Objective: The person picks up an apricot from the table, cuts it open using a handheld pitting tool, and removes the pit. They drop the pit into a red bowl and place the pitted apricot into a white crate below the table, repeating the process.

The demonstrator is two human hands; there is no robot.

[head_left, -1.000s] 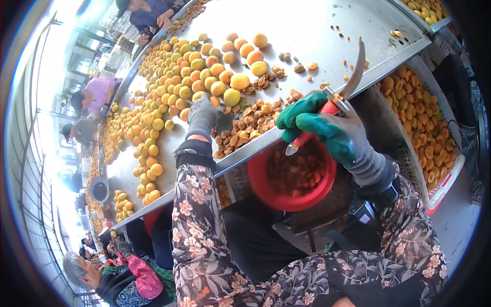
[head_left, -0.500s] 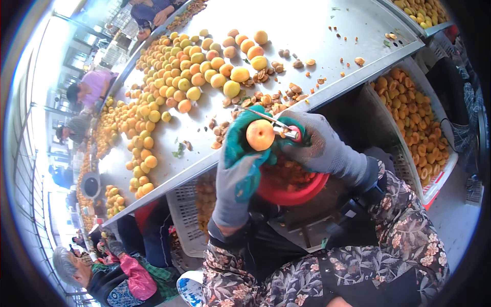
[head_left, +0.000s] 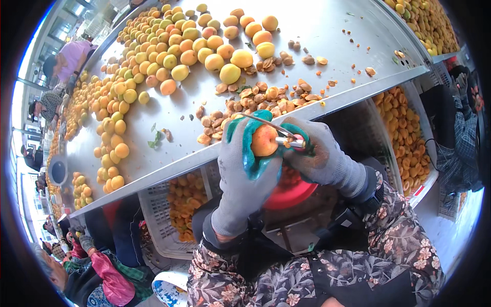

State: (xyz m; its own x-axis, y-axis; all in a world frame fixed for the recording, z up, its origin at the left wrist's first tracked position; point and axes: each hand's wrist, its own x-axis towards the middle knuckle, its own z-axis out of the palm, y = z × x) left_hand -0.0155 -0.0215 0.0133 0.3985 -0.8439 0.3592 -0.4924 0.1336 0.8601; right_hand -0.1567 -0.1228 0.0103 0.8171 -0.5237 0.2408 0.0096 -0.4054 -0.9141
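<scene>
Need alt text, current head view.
An orange fruit sits in the grip of a gloved left hand, beside a bladed tool in the gloved right hand, above a red tub. Beyond, a metal table bears whole fruits and brown pits.

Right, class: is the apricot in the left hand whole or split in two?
Whole, as far as visible: the apricot looks round and unparted in the left hand. Its covered side I cannot tell.

In the middle, a fruit (head_left: 264,140) is held by the left hand (head_left: 244,169), a knife (head_left: 289,141) by the right hand (head_left: 323,152). More fruits (head_left: 180,72) are spread at upper left.
</scene>
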